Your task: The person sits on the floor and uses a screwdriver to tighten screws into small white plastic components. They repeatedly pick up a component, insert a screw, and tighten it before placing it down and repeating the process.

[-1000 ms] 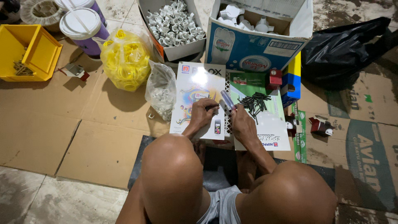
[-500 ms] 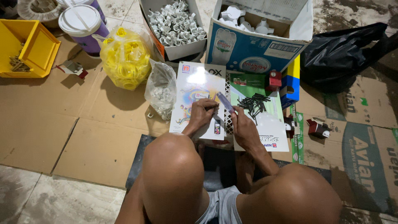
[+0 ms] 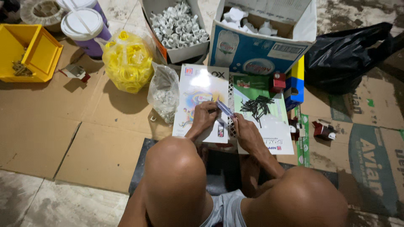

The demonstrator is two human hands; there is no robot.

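Left hand (image 3: 205, 119) is closed around one end of a small bluish-grey strip (image 3: 224, 108), and the right hand (image 3: 245, 131) is curled just beside the strip's other end, its fingertips apparently pinching something too small to tell; both hands are held low over a glossy printed sheet (image 3: 198, 90) laid on the cardboard-covered floor, between the person's raised knees. A loose heap of short black pins (image 3: 257, 105) is seen close to the right hand on a green-and-white sheet (image 3: 269, 126); a clear bag of small white parts (image 3: 163, 93) lies just left of the work, and a yellow bag (image 3: 128, 62) further off. For the fitting in hand, the strip is best kept steady and level in the left hand while the right does the fine placing; the piece should be held close above the sheet, so that anything dropped is caught there and not lost on the cardboard; the pins are best taken one at a time, so the heap is not scattered.
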